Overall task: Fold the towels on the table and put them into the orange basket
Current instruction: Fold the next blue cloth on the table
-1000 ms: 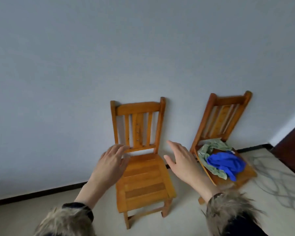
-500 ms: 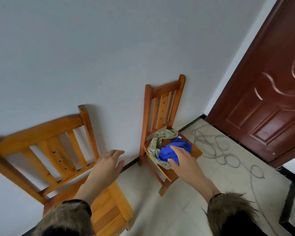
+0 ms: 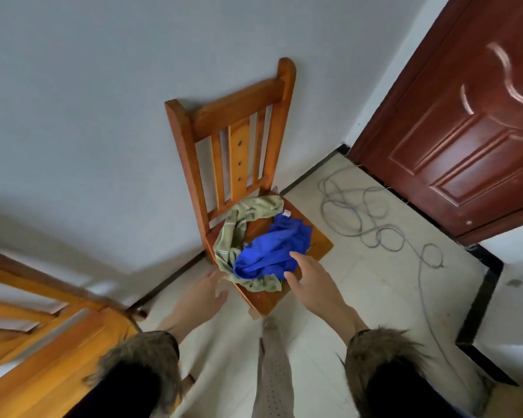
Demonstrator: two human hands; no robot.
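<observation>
- Change since the earlier frames: the view has swung right and closed in, so the chair [image 3: 248, 164] carrying the towels now fills the middle of the scene, and both hands have come forward to its near edge.
- Right hand [image 3: 311, 282]: fingers spread and relaxed, hovering at the near right edge of the blue towel [image 3: 272, 248]; whether the fingertips touch the cloth cannot be told, and nothing is pinched.
- Left hand [image 3: 206, 294]: open, fingers loosely extended, just beside the near left corner of the seat, close to the green towel [image 3: 239, 233] but holding nothing.
- Towels: both lie crumpled on the wooden seat, which serves here as the surface; the blue one sits on top of and partly inside the green one, which curls round it on the left and far sides.
- Surroundings: a second chair [image 3: 52, 351] stands near left, blurred; a grey cable [image 3: 372, 224] loops on the floor to the right, before a dark red door [image 3: 465, 131].
- Progress, as judged: no towel is folded or lifted, and no orange basket is in view. The whole task remains; the step in hand appears to be the first reach for the blue towel.
</observation>
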